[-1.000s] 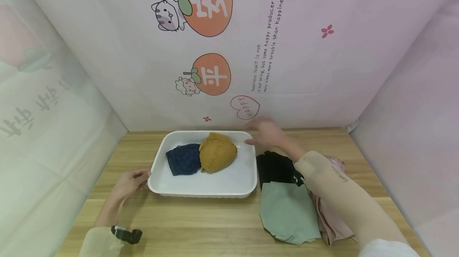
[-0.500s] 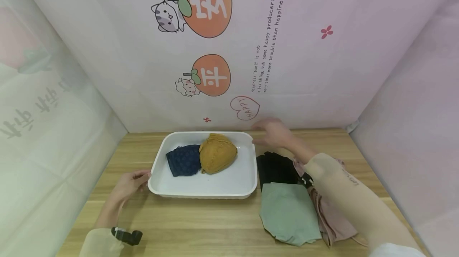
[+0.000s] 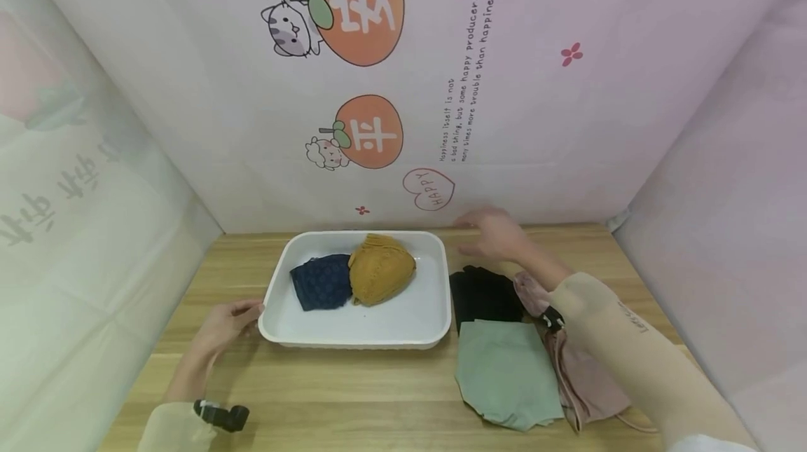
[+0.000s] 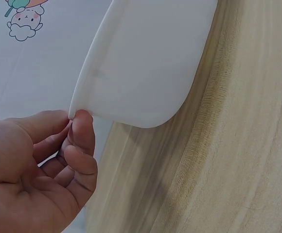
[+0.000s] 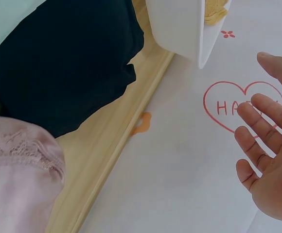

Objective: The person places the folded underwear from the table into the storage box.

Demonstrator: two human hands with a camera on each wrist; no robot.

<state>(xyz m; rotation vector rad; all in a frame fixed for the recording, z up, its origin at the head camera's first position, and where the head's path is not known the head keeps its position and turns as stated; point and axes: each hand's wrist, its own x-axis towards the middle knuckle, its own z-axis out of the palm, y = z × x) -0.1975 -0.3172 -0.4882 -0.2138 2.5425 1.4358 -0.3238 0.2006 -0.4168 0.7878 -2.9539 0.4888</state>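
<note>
At the left rim of a white plastic tray (image 3: 394, 327), my left hand (image 3: 223, 326) pinches the edge between thumb and fingertips, seen close up in the left wrist view. Inside the tray lie a folded navy dotted cloth (image 3: 321, 282) and a bunched mustard-yellow cloth (image 3: 383, 271), side by side. My right hand (image 3: 498, 236) is off the tray's back right corner, holding nothing. Its fingers are spread and loosely bent in the right wrist view. Below that hand lies a black cloth (image 3: 482, 296).
A sage-green folded cloth (image 3: 507, 371) overlaps the black one. Right of them is pink fabric (image 3: 589, 389), partly under the right forearm; lace trim (image 5: 22, 141) shows in the right wrist view. A printed white sheet (image 3: 536, 122) stands behind the wooden table (image 3: 353, 396).
My right hand has moved to the right, away from the tray's back right corner. My left hand stays at the left rim, and the tray and cloths in it hold their places.
</note>
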